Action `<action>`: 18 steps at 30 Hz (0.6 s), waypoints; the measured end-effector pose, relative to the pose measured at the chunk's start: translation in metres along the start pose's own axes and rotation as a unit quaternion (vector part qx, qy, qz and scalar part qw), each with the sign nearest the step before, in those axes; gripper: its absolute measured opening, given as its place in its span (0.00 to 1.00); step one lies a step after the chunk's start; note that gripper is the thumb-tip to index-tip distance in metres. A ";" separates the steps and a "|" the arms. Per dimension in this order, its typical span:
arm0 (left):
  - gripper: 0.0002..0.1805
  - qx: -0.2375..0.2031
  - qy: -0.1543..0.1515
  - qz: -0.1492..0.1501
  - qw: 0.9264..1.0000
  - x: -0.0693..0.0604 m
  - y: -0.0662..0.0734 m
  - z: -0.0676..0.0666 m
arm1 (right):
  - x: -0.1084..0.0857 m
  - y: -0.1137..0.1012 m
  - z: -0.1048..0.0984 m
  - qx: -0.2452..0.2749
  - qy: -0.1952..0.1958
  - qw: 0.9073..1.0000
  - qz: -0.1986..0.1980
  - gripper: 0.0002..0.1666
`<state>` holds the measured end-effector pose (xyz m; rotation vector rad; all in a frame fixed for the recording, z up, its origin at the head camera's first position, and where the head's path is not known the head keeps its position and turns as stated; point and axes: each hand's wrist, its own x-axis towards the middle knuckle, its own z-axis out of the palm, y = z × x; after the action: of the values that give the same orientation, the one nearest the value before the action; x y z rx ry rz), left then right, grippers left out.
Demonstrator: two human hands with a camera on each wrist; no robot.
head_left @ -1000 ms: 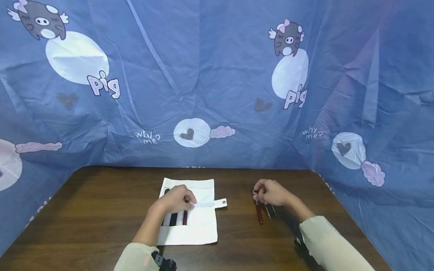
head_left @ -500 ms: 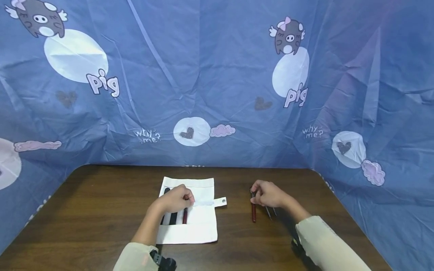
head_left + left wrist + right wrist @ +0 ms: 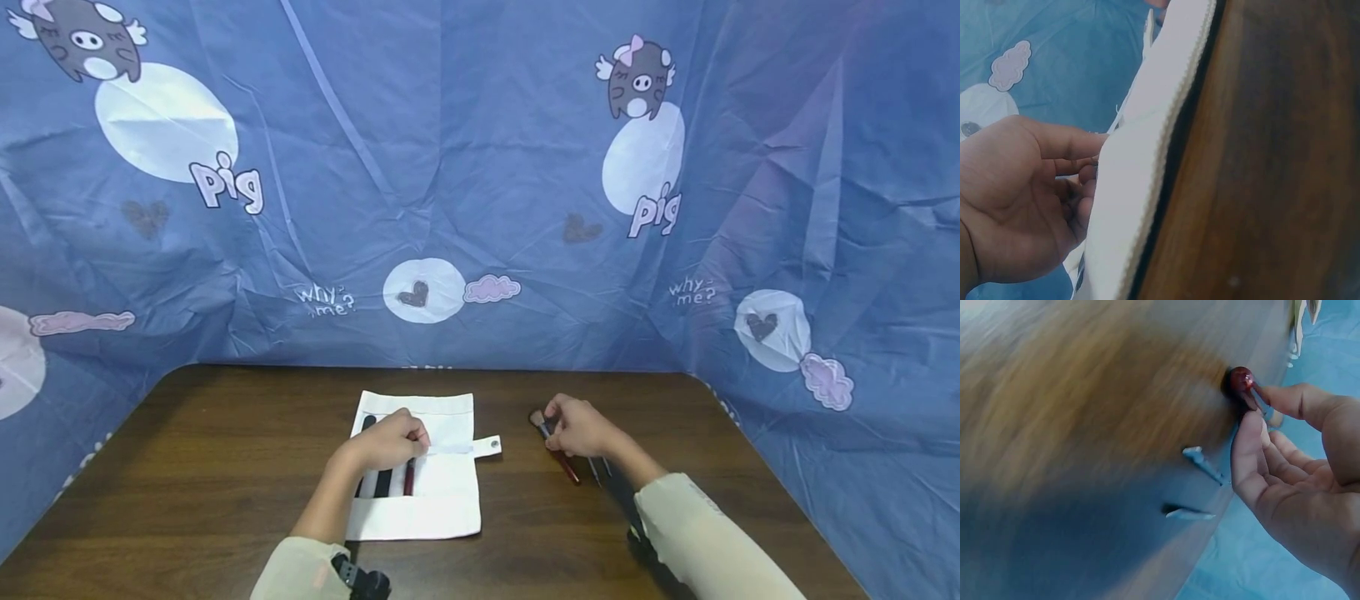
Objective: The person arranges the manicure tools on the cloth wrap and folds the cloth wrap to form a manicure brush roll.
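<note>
A white cloth brush roll [image 3: 416, 521] lies unfolded on the table, with dark-handled tools [image 3: 384, 483] and a red-handled brush [image 3: 409, 478] in its left slots. My left hand [image 3: 387, 442] pinches the upper edge of its pocket; in the left wrist view the thumb and fingers [image 3: 1072, 140] meet at the white cloth [image 3: 1141, 169]. To the right, my right hand [image 3: 587, 428] holds a makeup brush [image 3: 564, 468] with brown bristles and a red handle. The right wrist view shows the handle's rounded end [image 3: 1242, 379] between thumb and finger.
Two slim metallic tools [image 3: 1202, 464] lie on the table under my right hand. A snap strap [image 3: 488, 447] sticks out from the roll's right side. The brown table [image 3: 225, 467] ends at a blue printed curtain [image 3: 487, 200].
My right hand has moved slightly left, and the brush in it has swung so its bristle end points up and left. My left hand stays at the pocket edge.
</note>
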<state>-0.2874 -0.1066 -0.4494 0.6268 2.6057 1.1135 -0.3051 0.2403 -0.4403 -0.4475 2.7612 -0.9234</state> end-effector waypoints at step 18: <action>0.07 0.005 0.001 0.009 1.000 0.001 0.000 -0.001 | 0.028 -0.031 0.000 0.069 -0.032 0.995 -0.063 0.16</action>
<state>-0.2885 -0.1069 -0.4490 0.6519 2.6148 1.1066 -0.3244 0.2073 -0.4235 -0.6211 2.6155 -1.1018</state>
